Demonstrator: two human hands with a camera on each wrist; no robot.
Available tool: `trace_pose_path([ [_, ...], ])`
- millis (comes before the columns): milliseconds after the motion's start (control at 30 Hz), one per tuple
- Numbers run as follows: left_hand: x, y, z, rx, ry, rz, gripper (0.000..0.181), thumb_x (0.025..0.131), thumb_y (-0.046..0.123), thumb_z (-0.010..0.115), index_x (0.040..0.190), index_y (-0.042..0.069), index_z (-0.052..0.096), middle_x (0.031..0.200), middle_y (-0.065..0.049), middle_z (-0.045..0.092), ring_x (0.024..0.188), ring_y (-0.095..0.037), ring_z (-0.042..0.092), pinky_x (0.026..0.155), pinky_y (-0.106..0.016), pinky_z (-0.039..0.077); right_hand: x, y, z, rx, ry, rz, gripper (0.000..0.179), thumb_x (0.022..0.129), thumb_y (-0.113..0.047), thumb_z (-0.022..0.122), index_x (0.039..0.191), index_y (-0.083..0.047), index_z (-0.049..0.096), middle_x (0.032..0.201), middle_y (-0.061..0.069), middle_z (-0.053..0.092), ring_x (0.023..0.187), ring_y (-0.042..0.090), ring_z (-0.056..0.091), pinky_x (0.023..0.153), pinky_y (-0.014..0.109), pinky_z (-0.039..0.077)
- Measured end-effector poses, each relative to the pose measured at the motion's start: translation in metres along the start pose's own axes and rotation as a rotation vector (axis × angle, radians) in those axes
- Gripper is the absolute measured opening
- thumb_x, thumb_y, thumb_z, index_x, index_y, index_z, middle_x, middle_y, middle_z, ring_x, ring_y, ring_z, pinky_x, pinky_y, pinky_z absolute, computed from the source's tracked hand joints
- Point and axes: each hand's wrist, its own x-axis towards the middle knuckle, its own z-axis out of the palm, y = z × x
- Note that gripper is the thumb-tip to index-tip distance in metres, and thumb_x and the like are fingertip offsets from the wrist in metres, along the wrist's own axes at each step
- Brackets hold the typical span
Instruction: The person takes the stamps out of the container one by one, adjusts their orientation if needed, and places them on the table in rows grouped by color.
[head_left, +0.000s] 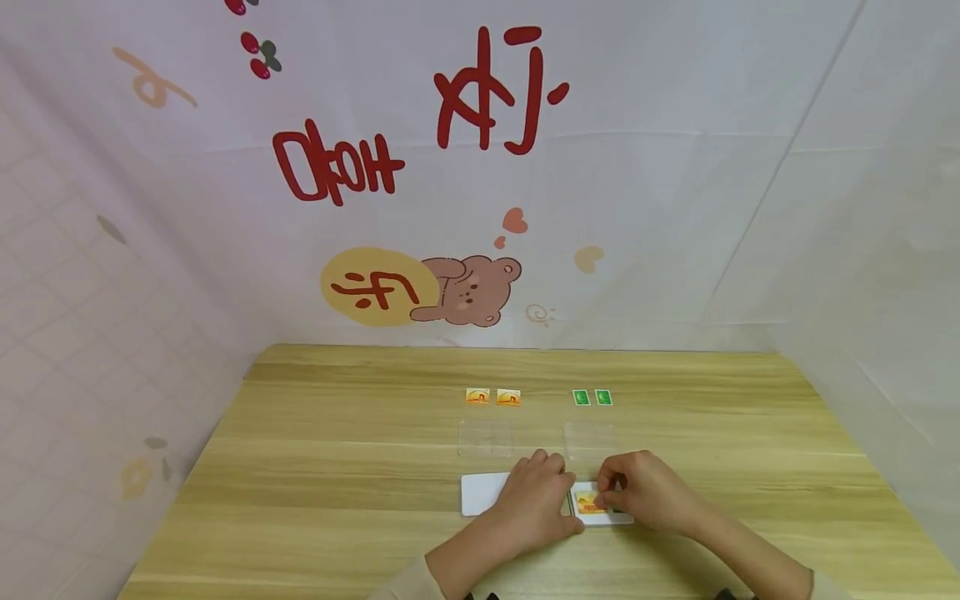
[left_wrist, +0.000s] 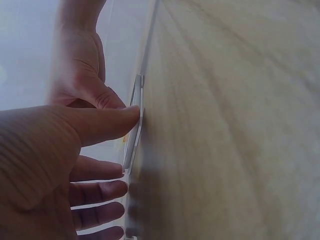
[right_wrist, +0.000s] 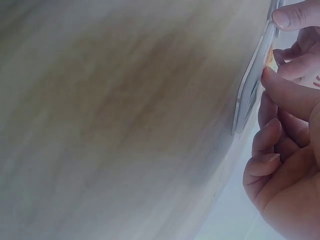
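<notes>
A flat white rectangular tray lies at the table's front, with a small yellow-orange picture card on its left part and a dark patch by its right part. My left hand holds the tray's left end, thumb at the near edge and index finger at the far edge. The right hand bends over the tray, thumb and index finger pinching at the yellow-orange card's right side. In the right wrist view its thumb touches the card beside the tray. My fingers hide part of the card.
Another white rectangle lies left, partly under my left hand. Two clear plates lie beyond. Farther back are two yellow-orange cards and two green cards. A printed cloth hangs behind the table.
</notes>
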Motion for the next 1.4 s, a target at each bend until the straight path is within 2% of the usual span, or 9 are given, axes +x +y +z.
trace_pose_path([
  [233, 0.000, 0.000, 0.001, -0.025, -0.004, -0.011, 0.046, 0.080, 0.050, 0.088, 0.109, 0.015, 0.077, 0.096, 0.010, 0.055, 0.089, -0.008, 0.044, 0.078, -0.024, 0.039, -0.001, 0.003, -0.003, 0.025, -0.001, -0.012, 0.014, 0.087, -0.011, 0.084, 0.088, -0.017, 0.072, 0.080, -0.016, 0.062, 0.073, -0.001, 0.054, 0.063, 0.023, 0.050],
  [367, 0.001, -0.001, 0.002, -0.032, -0.005, -0.011, 0.046, 0.081, 0.049, 0.088, 0.108, 0.014, 0.077, 0.096, 0.010, 0.055, 0.088, -0.008, 0.044, 0.078, -0.024, 0.040, -0.001, 0.002, -0.004, 0.019, 0.003, -0.034, 0.011, 0.090, -0.008, 0.082, 0.088, -0.017, 0.074, 0.082, -0.016, 0.063, 0.073, -0.001, 0.053, 0.063, 0.023, 0.048],
  [600, 0.000, -0.002, 0.002, -0.022, -0.001, 0.011, 0.037, 0.081, 0.048, 0.088, 0.095, 0.017, 0.074, 0.096, 0.010, 0.055, 0.088, -0.008, 0.044, 0.076, -0.023, 0.039, 0.000, -0.002, -0.009, 0.019, 0.002, -0.038, 0.009, 0.094, -0.009, 0.077, 0.092, -0.017, 0.073, 0.085, -0.014, 0.064, 0.073, 0.000, 0.052, 0.061, 0.023, 0.047],
  [967, 0.000, -0.003, 0.001, -0.010, -0.011, 0.024, 0.044, 0.082, 0.047, 0.087, 0.110, 0.014, 0.078, 0.099, 0.010, 0.057, 0.089, -0.008, 0.045, 0.081, -0.026, 0.042, 0.005, -0.008, -0.029, 0.002, 0.024, -0.065, 0.011, 0.097, -0.011, 0.074, 0.091, -0.019, 0.071, 0.082, -0.016, 0.060, 0.074, 0.001, 0.051, 0.062, 0.023, 0.044],
  [1167, 0.000, -0.004, 0.001, -0.009, 0.001, 0.036, 0.044, 0.083, 0.051, 0.086, 0.108, 0.016, 0.077, 0.096, 0.011, 0.054, 0.087, -0.008, 0.043, 0.076, -0.024, 0.038, 0.008, -0.013, -0.039, 0.014, 0.056, -0.072, 0.014, 0.098, -0.008, 0.073, 0.089, -0.019, 0.071, 0.078, -0.014, 0.059, 0.072, 0.002, 0.052, 0.059, 0.023, 0.044],
  [1400, 0.000, -0.005, 0.000, -0.013, -0.004, 0.037, 0.045, 0.082, 0.050, 0.087, 0.108, 0.015, 0.078, 0.099, 0.010, 0.056, 0.089, -0.008, 0.044, 0.082, -0.026, 0.043, 0.014, -0.015, -0.046, 0.021, 0.071, -0.077, 0.014, 0.097, -0.006, 0.073, 0.089, -0.018, 0.070, 0.078, -0.011, 0.061, 0.072, 0.003, 0.052, 0.060, 0.024, 0.045],
])
